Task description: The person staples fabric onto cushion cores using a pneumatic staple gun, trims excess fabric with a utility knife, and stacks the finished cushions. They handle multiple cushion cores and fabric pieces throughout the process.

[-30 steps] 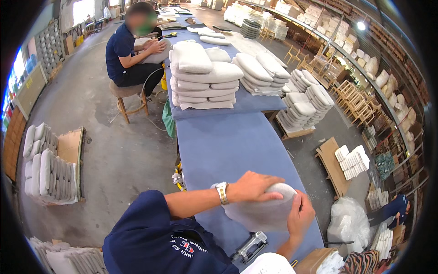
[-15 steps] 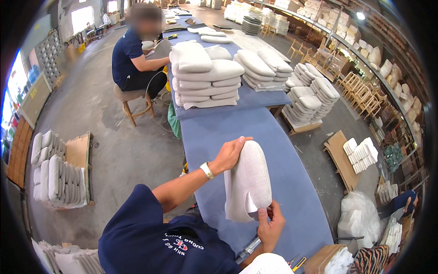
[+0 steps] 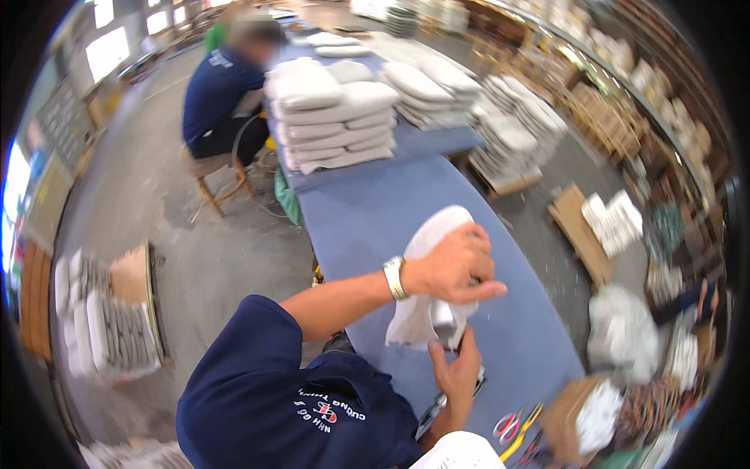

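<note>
A pale off-white padded cushion (image 3: 439, 228) stands tilted over the blue-covered table, with a loose cloth flap (image 3: 410, 322) and a grey patch in the opening at its lower end. My left hand (image 3: 457, 264), a light watch band on its wrist, lies across the cushion's front, its bent fingers over the right side and one digit sticking out to the right. My right hand (image 3: 459, 374) grips the lower right edge between thumb and fingers. Partly hidden behind my right forearm lies a metallic tool (image 3: 432, 414); its kind is unclear.
Red-handled scissors (image 3: 506, 427) and a yellow-handled tool (image 3: 525, 434) lie at the table's near right. Stacked cushions (image 3: 332, 117) stand on the far table. A person in dark blue (image 3: 219, 98) sits at far left. Cushions on a pallet (image 3: 109, 328) stand left; a plastic bag (image 3: 621, 332) lies right.
My left hand has moved from the cushion's upper left edge across its front to the right. The right hand stays at the lower edge. The view has shifted, showing more scissors.
</note>
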### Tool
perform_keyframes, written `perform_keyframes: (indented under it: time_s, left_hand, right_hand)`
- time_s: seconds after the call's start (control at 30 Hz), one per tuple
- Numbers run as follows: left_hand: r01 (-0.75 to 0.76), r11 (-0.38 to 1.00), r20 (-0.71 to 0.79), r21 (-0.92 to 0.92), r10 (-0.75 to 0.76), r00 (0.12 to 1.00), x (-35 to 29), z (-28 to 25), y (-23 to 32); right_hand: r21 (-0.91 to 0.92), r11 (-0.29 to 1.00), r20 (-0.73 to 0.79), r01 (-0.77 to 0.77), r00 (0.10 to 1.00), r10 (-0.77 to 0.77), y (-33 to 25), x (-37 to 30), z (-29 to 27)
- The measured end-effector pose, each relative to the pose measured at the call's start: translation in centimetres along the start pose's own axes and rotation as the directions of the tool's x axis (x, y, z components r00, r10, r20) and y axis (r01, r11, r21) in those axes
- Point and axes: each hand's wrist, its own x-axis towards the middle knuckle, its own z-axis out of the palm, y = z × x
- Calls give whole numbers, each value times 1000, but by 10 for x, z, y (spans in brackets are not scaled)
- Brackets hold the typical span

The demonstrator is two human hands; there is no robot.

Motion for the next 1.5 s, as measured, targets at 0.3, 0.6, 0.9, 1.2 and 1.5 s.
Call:
perform_keyframes:
  time_s: [0.3,0.6,0.9,1.2,1.5]
  left_hand:
    - [149,910,196,-387,-77,978,17,-4,-69]
    - [284,808,29,-516,-314,949,-31,-8,-136]
    - [456,663,313,-594,-332,890,-135,-15,-96]
    - [323,628,228,-708,-229,946,-91,-22,-115]
    - [-50,856,24,-515,72,997,-70,-53,-109]
  right_hand:
    - [-115,985,-376,-126,924,74,-14,42,49]
    - [-342,904,-663,-256,747,-39,-11,129,99]
    - [-283,888,-795,-363,606,-6,-21,124,130]
    - [-193,965,-830,-179,554,-63,-41,138,147]
    - [384,912,-586,-148,724,364,-17,37,118]
